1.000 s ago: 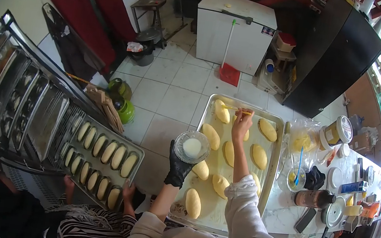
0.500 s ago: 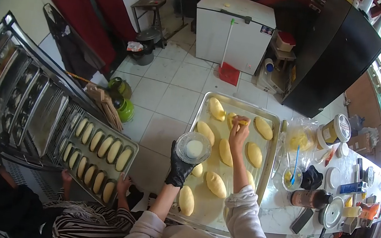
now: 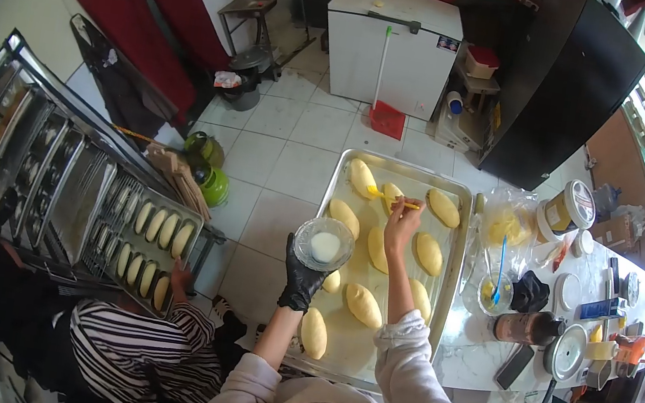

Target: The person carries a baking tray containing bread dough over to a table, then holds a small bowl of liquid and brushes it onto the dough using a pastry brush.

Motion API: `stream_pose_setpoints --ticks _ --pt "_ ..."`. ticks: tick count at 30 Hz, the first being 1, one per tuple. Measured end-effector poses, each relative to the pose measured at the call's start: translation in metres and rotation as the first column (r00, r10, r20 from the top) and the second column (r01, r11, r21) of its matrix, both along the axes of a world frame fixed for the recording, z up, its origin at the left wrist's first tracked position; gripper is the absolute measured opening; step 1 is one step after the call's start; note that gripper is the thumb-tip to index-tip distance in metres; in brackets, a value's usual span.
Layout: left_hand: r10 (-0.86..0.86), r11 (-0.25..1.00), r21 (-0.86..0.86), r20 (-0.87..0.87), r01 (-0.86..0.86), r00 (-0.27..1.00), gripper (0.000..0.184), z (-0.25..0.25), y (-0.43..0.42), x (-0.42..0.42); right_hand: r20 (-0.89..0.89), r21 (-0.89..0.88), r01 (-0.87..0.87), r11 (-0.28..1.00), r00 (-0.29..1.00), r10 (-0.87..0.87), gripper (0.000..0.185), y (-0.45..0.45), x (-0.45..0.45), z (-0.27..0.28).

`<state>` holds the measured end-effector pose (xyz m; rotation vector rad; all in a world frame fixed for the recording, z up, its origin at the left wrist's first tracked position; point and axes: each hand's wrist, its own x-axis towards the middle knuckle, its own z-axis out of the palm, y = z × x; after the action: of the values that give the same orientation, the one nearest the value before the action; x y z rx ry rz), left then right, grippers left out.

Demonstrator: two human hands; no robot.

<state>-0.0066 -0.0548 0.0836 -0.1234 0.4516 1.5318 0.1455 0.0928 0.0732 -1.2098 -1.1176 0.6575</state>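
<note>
My left hand [image 3: 300, 282], in a black glove, is closed around a clear glass bowl [image 3: 323, 245] of white liquid and holds it over the tray's left side. Bare and pinched closed, my right hand [image 3: 403, 218] grips a yellow pastry brush [image 3: 391, 198]. The brush head reaches left to an oval dough piece [image 3: 361, 178] in the far left corner of the large metal tray [image 3: 463, 222]. Another dough piece [image 3: 393, 194] lies partly hidden under the brush. Several more pale yellow dough ovals, such as this one [image 3: 364, 305], are spread over the tray.
On the left a co-worker [image 3: 142, 350] has a hand on a tray of long dough pieces [image 3: 194, 220] at a metal rack [image 3: 38, 151]. The marble table [image 3: 465, 365] at right carries a brown bottle [image 3: 526, 332], a phone [image 3: 514, 366] and a cup with a blue utensil [image 3: 495, 292].
My right hand has turned the brush leftward, from the second dough piece to the one in the far left corner. The co-worker's tray has slid further into the rack.
</note>
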Motion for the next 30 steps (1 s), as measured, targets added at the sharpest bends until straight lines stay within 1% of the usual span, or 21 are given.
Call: stream_pose_setpoints --ticks 3,5,6,7,9,10,11,13,14,15,17,18,19,21,22,24,25,27,28,30 --pt "-0.013 1.000 0.009 -0.001 0.013 1.000 0.064 0.002 0.002 0.002 0.025 0.040 -0.034 0.999 0.999 0.033 0.015 -0.017 0.012 0.009" --pt "-0.033 0.999 0.021 -0.003 0.034 0.999 0.064 0.004 0.004 0.002 0.024 0.109 -0.025 0.994 0.999 0.023 0.013 -0.038 0.019 0.034" --pt "-0.050 0.998 0.031 -0.002 0.050 0.999 0.063 0.005 0.003 0.002 -0.038 0.175 -0.026 0.984 0.999 0.033 0.013 -0.048 0.020 0.041" --pt "-0.051 0.998 0.026 0.001 0.051 0.999 0.063 0.004 0.005 0.002 -0.036 0.170 -0.025 0.985 0.999 0.032 0.013 -0.058 0.019 0.048" --pt "-0.027 0.996 0.085 -0.147 0.040 0.989 0.062 -0.001 0.010 0.004 -0.212 0.298 -0.171 0.939 0.947 0.240 0.012 -0.078 0.020 0.059" --pt "-0.028 0.996 0.082 -0.143 0.040 0.989 0.062 -0.001 0.013 0.005 -0.228 0.300 -0.202 0.932 0.934 0.276 0.013 -0.086 0.021 0.062" --pt "-0.037 0.994 0.096 -0.135 0.050 0.990 0.062 -0.001 0.017 0.006 -0.226 0.298 -0.203 0.933 0.934 0.276 0.013 -0.094 0.021 0.062" --pt "-0.048 0.992 0.112 -0.124 0.062 0.991 0.063 0.004 0.023 0.007 0.008 0.176 -0.384 0.906 0.921 0.389 0.014 -0.106 0.022 0.062" --pt "-0.067 0.993 0.083 -0.143 0.079 0.988 0.063 0.009 0.025 0.008 0.216 0.170 -0.441 0.881 0.889 0.403 0.014 -0.109 0.024 0.064" --pt "-0.087 0.994 0.056 -0.161 0.097 0.983 0.063 0.014 0.028 0.009 0.220 0.174 -0.439 0.881 0.890 0.400 0.014 -0.109 0.025 0.065" --pt "-0.090 0.992 0.077 -0.138 0.101 0.986 0.062 0.008 0.036 0.007 0.287 0.216 -0.444 0.870 0.880 0.378 0.014 -0.105 0.026 0.064" --pt "-0.093 0.991 0.090 -0.116 0.104 0.989 0.062 0.005 0.040 0.006 0.241 0.240 -0.360 0.901 0.922 0.304 0.012 -0.097 0.027 0.056" --pt "-0.093 0.990 0.094 -0.114 0.104 0.989 0.062 0.007 0.042 0.006 0.244 0.243 -0.361 0.900 0.921 0.303 0.012 -0.090 0.025 0.061" --pt "-0.053 0.992 0.102 -0.193 0.074 0.980 0.063 0.014 0.047 0.006 -0.017 0.330 -0.228 0.916 0.969 0.247 0.011 -0.070 0.021 0.077" --pt "-0.051 0.991 0.108 -0.191 0.073 0.980 0.063 0.013 0.050 0.005 -0.013 0.334 -0.229 0.914 0.969 0.248 0.011 -0.057 0.017 0.081" --pt "-0.009 0.993 0.112 -0.258 0.039 0.966 0.064 0.006 0.059 -0.001 -0.091 0.238 -0.118 0.964 0.985 0.144 0.012 -0.032 0.009 0.078" --pt "-0.008 0.992 0.118 -0.258 0.039 0.966 0.064 0.005 0.060 -0.004 -0.090 0.244 -0.118 0.963 0.986 0.143 0.012 -0.021 0.006 0.069" --pt "-0.043 0.990 0.130 -0.141 0.061 0.989 0.064 0.002 0.059 -0.012 0.026 0.193 -0.111 0.975 0.994 0.108 0.014 0.002 -0.001 0.042" --pt "-0.044 0.989 0.134 -0.143 0.064 0.989 0.064 0.002 0.056 -0.014 0.053 0.153 -0.131 0.979 0.991 0.125 0.013 0.007 -0.003 0.028" --pt "-0.057 0.991 0.112 -0.119 0.070 0.991 0.060 0.001 0.049 -0.021 0.026 0.143 -0.147 0.979 0.989 0.144 0.013 0.009 -0.002 0.007"
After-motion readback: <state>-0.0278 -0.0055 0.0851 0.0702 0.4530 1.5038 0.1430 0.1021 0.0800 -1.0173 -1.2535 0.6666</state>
